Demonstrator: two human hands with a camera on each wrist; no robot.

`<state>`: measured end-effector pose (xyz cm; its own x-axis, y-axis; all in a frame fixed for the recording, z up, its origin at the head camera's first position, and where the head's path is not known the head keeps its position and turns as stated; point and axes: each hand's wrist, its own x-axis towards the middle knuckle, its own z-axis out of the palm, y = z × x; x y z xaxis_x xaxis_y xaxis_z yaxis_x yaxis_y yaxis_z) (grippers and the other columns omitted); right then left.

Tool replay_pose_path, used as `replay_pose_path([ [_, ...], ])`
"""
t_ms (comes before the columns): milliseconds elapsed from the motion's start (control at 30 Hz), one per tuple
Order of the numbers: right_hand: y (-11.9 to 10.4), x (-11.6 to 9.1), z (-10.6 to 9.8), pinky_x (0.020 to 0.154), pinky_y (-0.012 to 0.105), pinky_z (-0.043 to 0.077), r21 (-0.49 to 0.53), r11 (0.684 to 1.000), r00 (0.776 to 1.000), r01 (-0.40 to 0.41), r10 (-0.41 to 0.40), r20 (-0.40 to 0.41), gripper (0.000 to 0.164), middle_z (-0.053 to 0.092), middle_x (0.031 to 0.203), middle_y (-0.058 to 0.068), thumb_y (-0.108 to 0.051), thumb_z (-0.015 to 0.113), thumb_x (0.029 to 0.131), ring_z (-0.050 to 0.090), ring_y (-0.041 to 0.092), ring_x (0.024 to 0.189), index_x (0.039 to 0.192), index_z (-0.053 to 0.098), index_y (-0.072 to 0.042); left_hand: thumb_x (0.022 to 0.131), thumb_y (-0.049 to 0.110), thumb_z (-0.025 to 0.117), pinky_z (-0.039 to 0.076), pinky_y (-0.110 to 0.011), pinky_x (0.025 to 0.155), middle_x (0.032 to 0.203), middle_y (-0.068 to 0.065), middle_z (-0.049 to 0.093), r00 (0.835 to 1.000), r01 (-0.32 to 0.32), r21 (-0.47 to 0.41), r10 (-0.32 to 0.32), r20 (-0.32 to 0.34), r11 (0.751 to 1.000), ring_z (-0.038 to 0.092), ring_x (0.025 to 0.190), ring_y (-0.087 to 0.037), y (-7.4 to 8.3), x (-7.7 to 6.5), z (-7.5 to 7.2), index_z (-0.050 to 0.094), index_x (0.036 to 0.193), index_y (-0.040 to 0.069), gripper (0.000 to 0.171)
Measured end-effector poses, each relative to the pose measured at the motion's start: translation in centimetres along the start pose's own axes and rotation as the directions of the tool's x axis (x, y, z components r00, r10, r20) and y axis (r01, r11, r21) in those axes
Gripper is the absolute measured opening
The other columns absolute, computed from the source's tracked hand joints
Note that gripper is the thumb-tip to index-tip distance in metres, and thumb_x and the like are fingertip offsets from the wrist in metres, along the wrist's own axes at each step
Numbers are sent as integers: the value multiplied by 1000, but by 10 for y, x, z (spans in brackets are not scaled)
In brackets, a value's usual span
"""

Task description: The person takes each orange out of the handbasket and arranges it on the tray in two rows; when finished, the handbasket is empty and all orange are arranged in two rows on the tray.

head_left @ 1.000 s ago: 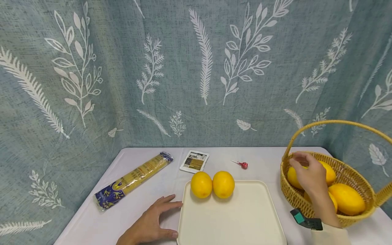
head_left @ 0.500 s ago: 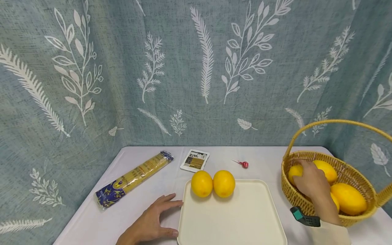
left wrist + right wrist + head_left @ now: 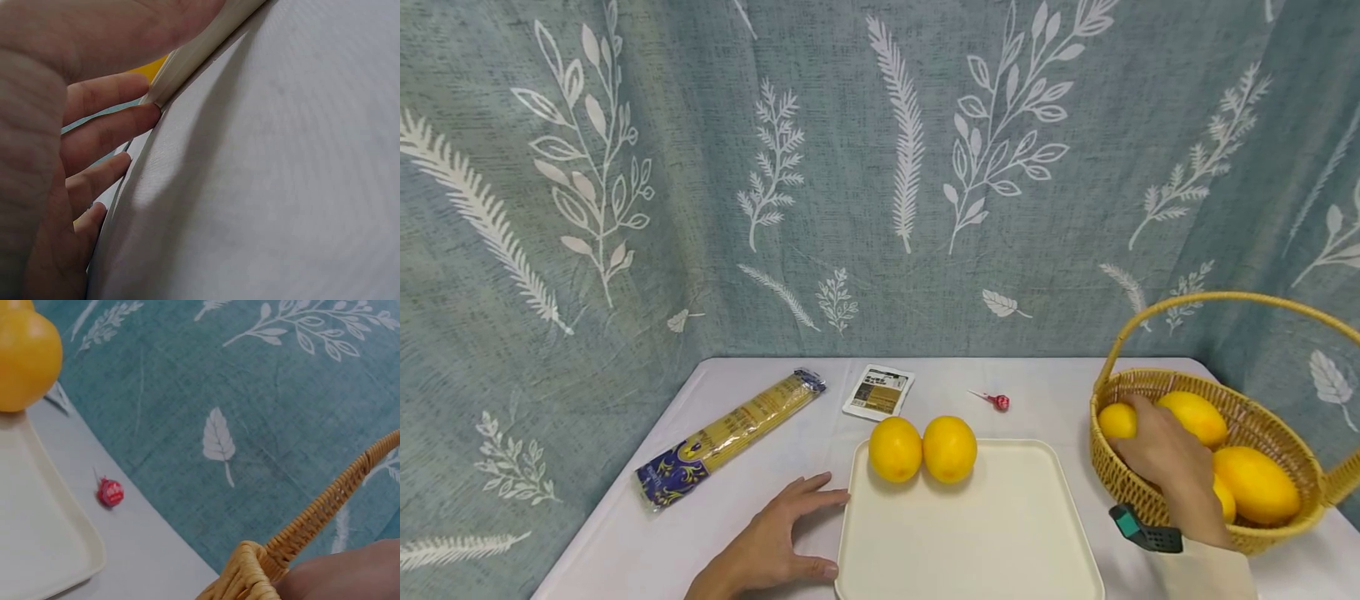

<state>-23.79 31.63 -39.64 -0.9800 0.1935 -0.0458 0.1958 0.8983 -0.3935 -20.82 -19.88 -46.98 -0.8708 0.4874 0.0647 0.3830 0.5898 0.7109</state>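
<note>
My right hand (image 3: 1165, 442) reaches down into the wicker basket (image 3: 1108, 475) and grips a yellow lemon (image 3: 1117, 421) at its left side; the fingertips are hidden. In the right wrist view only a part of the right hand (image 3: 350, 575) shows, behind the basket rim. My left hand (image 3: 775, 537) lies at the left edge of the cream tray (image 3: 970, 533), fingers spread, with thumb and index finger against its rim. The left wrist view shows the left fingers (image 3: 106, 134) extended at that rim. Two lemons (image 3: 895, 450) sit side by side at the tray's far left.
More lemons (image 3: 1255, 485) lie in the basket, whose tall handle (image 3: 1232, 297) arches over it. Behind the tray are a white and brown packet (image 3: 878, 392) and a red lollipop (image 3: 998, 402). A spaghetti pack (image 3: 730, 437) lies at left. A patterned curtain (image 3: 850, 183) hangs behind the table.
My right hand has gone from above the lemon, with fingers raised, down into the basket and closed round it. The left hand stays at the tray's edge.
</note>
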Motion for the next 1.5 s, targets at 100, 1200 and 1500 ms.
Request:
replay_pose_path([
  [100, 2, -1, -1, 80, 75, 44, 10, 1000, 1000, 14, -14, -3, 81, 38, 145, 38, -46, 65, 93, 42, 59, 125, 153, 33, -2, 65, 54, 91, 22, -81, 110, 156, -18, 43, 1000, -2, 2, 2, 3, 1000, 30, 143, -56, 0, 1, 0, 63, 137, 34, 80],
  [1200, -35, -26, -12, 73, 42, 48, 389, 912, 930, 131, 24, -368, 77, 51, 140, 29, -46, 70, 93, 55, 41, 103, 152, 41, -4, 67, 56, 89, 27, -78, 111, 157, -16, 43, 999, 28, 1, -28, 22, 1000, 35, 144, -49, 0, -1, 0, 63, 137, 35, 77],
  [1500, -56, -32, -7, 81, 44, 54, 420, 887, 940, 192, -43, -337, 76, 53, 137, 30, -43, 69, 94, 58, 42, 109, 150, 41, 0, 66, 55, 90, 26, -79, 110, 156, -16, 43, 1000, 7, -4, -7, 11, 1000, 34, 143, -50, 0, 0, -1, 63, 137, 35, 78],
])
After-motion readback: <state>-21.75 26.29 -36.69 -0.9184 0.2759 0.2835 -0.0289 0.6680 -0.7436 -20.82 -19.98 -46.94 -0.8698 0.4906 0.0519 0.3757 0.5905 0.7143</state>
